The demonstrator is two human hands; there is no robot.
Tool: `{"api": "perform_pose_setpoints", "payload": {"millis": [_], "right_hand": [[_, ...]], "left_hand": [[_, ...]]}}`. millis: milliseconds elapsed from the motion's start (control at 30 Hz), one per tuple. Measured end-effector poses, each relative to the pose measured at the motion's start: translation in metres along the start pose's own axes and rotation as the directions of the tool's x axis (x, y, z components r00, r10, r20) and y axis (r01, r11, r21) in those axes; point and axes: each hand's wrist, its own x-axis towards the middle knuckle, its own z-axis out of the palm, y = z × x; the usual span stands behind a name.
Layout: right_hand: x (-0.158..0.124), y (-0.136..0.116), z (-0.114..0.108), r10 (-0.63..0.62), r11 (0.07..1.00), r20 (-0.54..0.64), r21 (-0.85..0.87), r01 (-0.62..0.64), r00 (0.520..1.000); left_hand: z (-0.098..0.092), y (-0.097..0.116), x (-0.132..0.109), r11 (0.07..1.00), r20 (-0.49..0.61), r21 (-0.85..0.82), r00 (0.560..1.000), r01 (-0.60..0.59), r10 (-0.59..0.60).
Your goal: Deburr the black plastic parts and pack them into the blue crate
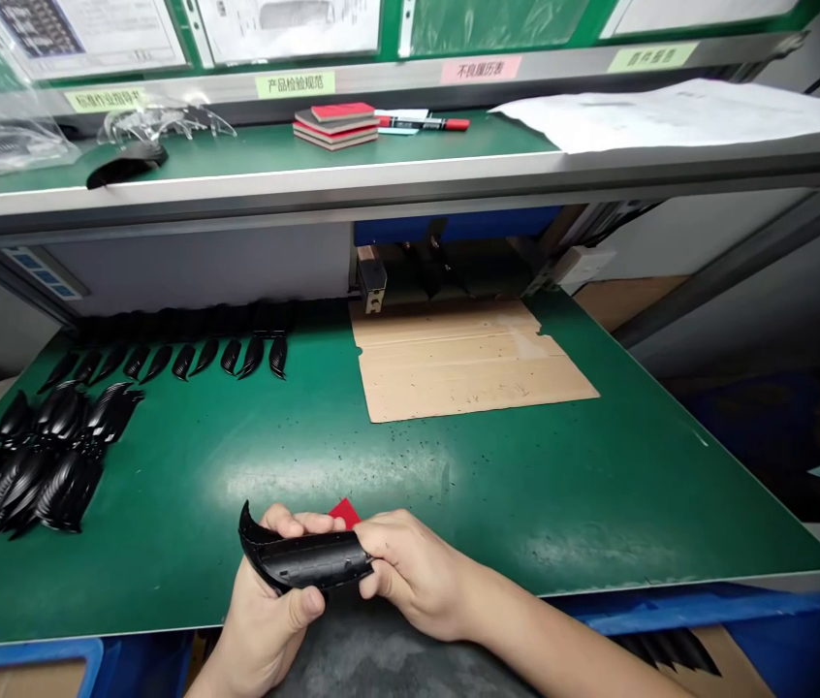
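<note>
A glossy black curved plastic part, with a pointed, upturned left end, is held just in front of the table's near edge. My left hand wraps around it from below, thumb on the near side and fingers behind. At its right end, my right hand is closed with thumb and forefinger pinching the tip. Behind the part, between my hands, a red corner of something flat shows; whether it lies on the table or is held is unclear.
Similar black curved parts lie grouped at left, with a row of single ones behind. A cardboard sheet lies on the green table. The shelf holds red-and-grey pads and a marker. Blue bins stand below.
</note>
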Motion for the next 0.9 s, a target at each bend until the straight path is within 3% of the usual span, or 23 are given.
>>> {"api": "perform_pose_setpoints", "payload": {"millis": [67, 133, 233, 300, 533, 733, 900], "right_hand": [[-0.004, 0.001, 0.0, 0.023, 0.987, 0.049, 0.156, -0.03, 0.999], [-0.007, 0.003, 0.005, 0.02, 0.984, -0.041, 0.176, -0.012, 0.999], [-0.008, 0.004, 0.02, -0.069, 0.997, -0.273, -0.057, 0.056, 0.959], [-0.006, 0.005, 0.029, -0.154, 0.97, -0.322, -0.231, 0.08, 0.934], [-0.008, 0.006, 0.021, -0.247, 0.885, -0.267, -0.454, 0.104, 0.931], [-0.011, 0.007, 0.011, -0.065, 0.845, -0.297, -0.524, -0.105, 0.953], [-0.008, 0.01, 0.014, -0.03, 0.745, -0.277, -0.646, -0.163, 0.96]], "left_hand": [[0.0, -0.001, 0.001, 1.0, -0.044, -0.009, 0.999, -0.001, 0.001], [0.002, -0.002, 0.004, 1.0, -0.072, -0.023, 0.997, 0.004, -0.005], [0.004, -0.002, 0.007, 0.997, -0.099, -0.064, 0.994, 0.033, -0.039], [0.006, -0.003, 0.008, 0.994, -0.119, -0.09, 0.99, 0.061, -0.072], [0.005, -0.004, 0.013, 0.998, -0.169, -0.059, 0.985, 0.028, -0.037], [0.003, -0.004, 0.014, 1.0, -0.19, -0.026, 0.982, -0.007, 0.002], [0.002, -0.001, 0.014, 1.0, -0.134, 0.009, 0.991, -0.008, 0.009]]}}
